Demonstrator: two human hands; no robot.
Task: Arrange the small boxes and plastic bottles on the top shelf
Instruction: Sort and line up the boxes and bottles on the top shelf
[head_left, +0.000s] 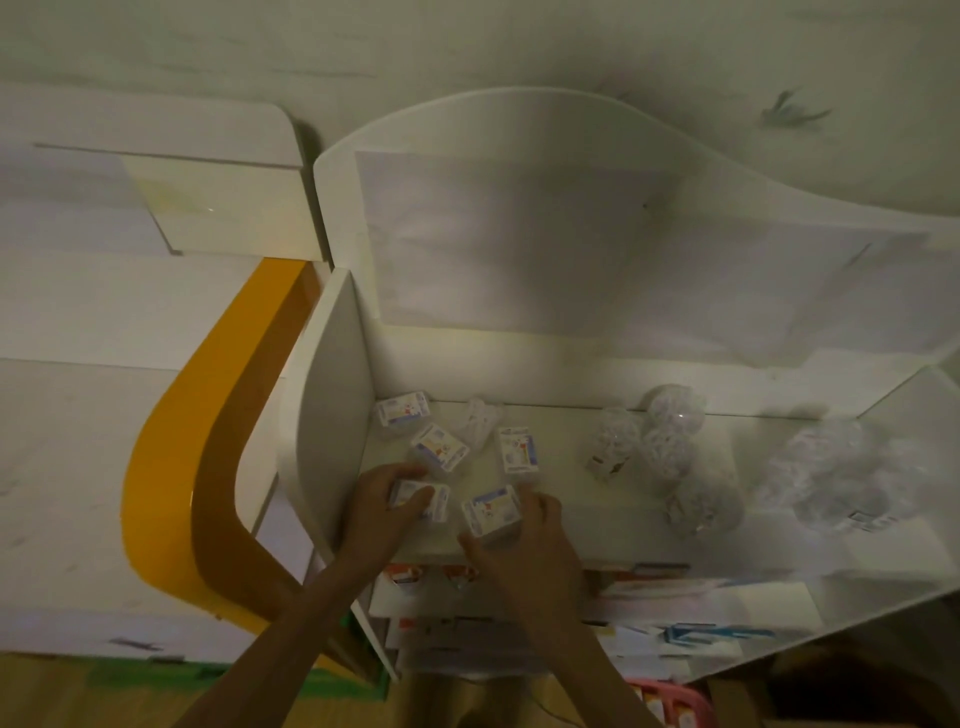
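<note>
Several small white boxes with coloured print lie on the top shelf (613, 506) of a white cabinet. My left hand (382, 506) grips one box (436, 498) near the shelf's front left. My right hand (530, 545) holds another box (492, 510) beside it. Three more boxes lie behind: one (404, 409) at the back left, one (440, 447) in front of it, one (517, 449) to the right. Clear plastic bottles (670, 452) cluster in the middle and a further group of bottles (836, 478) lies at the right.
A crumpled clear wrapper (480, 421) lies among the boxes. The cabinet's side panel (332, 415) rises at the left, next to a yellow curved panel (208, 457). Lower shelves (675, 613) hold packets. A pink basket (670, 701) stands on the floor.
</note>
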